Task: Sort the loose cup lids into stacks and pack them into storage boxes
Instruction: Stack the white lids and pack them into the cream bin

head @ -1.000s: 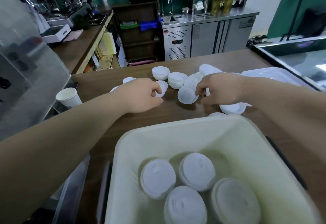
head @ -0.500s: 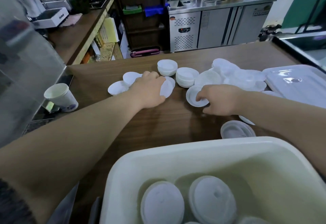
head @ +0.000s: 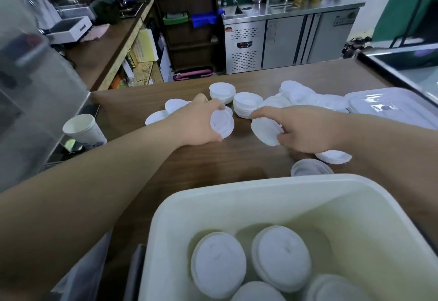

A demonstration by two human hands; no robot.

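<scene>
My left hand (head: 198, 123) grips a white cup lid (head: 222, 123), tilted up off the wooden counter. My right hand (head: 305, 130) holds another white lid (head: 265, 131), also tilted on edge. Behind them stand two short lid stacks (head: 222, 90) (head: 247, 104), and loose lids (head: 305, 98) spread to the right. Two lids (head: 166, 112) lie left of my left hand, and two more (head: 334, 157) (head: 311, 168) sit under my right forearm. Close to me, a cream storage box (head: 272, 189) holds several lid stacks (head: 280, 254).
A paper cup (head: 83, 130) stands at the counter's left edge beside a clear panel (head: 28, 82). A clear plastic box lid (head: 391, 107) lies at the right. Behind the counter are shelves and a steel fridge unit (head: 284, 37).
Both hands have lifted their lids off the counter and tilted them on edge. The view has dipped, so more of the storage box and its stacks shows than half a second ago.
</scene>
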